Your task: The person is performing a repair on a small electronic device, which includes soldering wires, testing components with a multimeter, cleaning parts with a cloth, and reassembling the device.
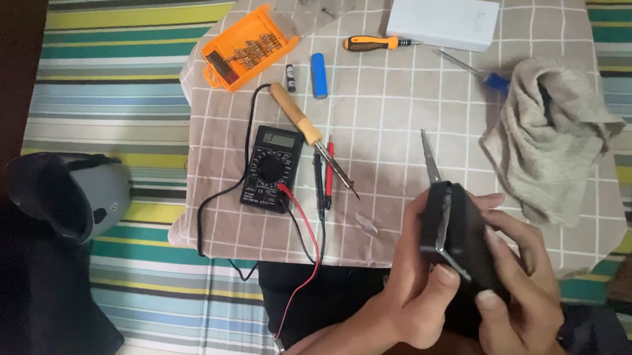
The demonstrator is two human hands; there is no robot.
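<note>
I see both hands low down, closest to me, in front of the near edge of the checked table [402, 117]. My left hand [414, 286] is curled round the left side of a flat black box [461, 242], thumb pressed on its near corner. My right hand [518, 296] is curled round the right side, fingers closed over the top. So both hands are shut on the box and hold it up, tilted. A thin metal blade [429, 157] sticks out past the far end of the box. I cannot tell if it is pushed into the seam. I think the box is not open yet, so most of the work is left.

Left of the box on the table sits a black meter [273, 167] with red and black wires. Just beside the meter lies a soldering iron [310, 135]. Right of the box is a crumpled grey cloth [552, 140]. Farther off lie a blue battery [319, 75], an orange bit case [245, 47], an orange screwdriver [373, 43] and a white box [444, 19].
</note>
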